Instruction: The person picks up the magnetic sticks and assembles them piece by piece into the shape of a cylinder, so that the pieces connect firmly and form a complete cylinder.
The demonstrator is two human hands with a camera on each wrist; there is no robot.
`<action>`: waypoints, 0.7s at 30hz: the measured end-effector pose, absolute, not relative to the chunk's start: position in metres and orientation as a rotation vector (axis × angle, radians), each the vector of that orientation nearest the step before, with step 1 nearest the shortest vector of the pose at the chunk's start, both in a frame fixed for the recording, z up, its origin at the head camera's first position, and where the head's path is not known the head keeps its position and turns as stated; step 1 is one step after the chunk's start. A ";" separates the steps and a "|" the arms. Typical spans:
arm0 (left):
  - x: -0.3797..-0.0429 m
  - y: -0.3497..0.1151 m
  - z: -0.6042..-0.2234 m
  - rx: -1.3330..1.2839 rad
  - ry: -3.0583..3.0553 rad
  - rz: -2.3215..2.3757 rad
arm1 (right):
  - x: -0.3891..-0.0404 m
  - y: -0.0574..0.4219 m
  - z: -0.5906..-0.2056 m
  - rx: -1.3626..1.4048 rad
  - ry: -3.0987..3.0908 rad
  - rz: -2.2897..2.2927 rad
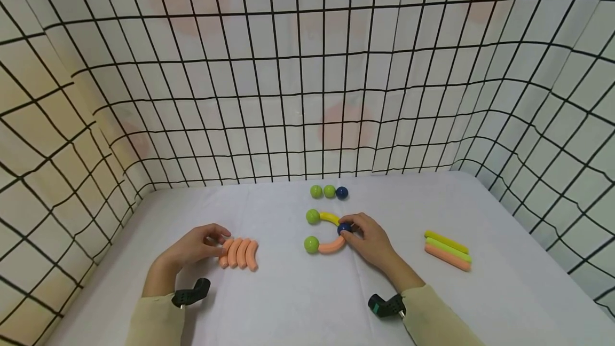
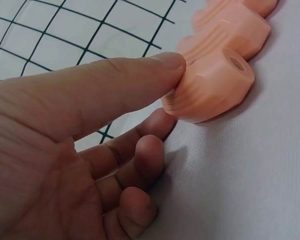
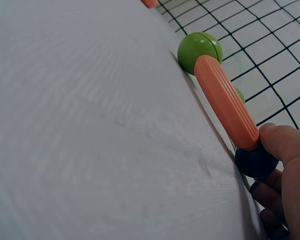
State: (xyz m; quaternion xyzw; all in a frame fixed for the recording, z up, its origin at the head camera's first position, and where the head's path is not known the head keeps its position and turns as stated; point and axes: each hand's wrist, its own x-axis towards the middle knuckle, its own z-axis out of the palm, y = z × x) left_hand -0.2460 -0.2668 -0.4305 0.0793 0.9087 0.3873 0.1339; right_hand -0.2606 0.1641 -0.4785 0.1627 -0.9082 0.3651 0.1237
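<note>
My left hand (image 1: pixel 199 247) is at the left end of a row of curved orange rods (image 1: pixel 242 253). In the left wrist view its thumb and index finger pinch the end orange rod (image 2: pixel 210 87), which lies on the cloth. My right hand (image 1: pixel 370 239) pinches a dark blue ball (image 1: pixel 344 228) between thumb and fingers. This ball joins a curved yellow rod (image 1: pixel 329 218) and another curved orange rod (image 1: pixel 332 246) into a C shape. A green ball (image 1: pixel 313 216) caps the yellow rod; a second green ball (image 1: pixel 311 244) caps the orange one.
Behind the C shape, two loose green balls (image 1: pixel 323 191) and a dark blue ball (image 1: pixel 342 193) stand in line. Straight yellow, lime and orange rods (image 1: pixel 448 250) lie at the right. Black grid netting (image 1: pixel 298 95) rises around the white table (image 1: pixel 288 303).
</note>
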 end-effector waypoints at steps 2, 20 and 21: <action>-0.246 -0.266 -0.430 0.219 2.633 1.121 | -0.260 0.164 -0.478 0.474 -2.648 1.068; -0.251 -0.259 -0.437 0.077 2.739 1.075 | -0.260 0.164 -0.479 0.469 -2.652 1.066; -0.252 -0.258 -0.437 0.071 2.749 1.071 | -0.260 0.164 -0.479 0.471 -2.649 1.070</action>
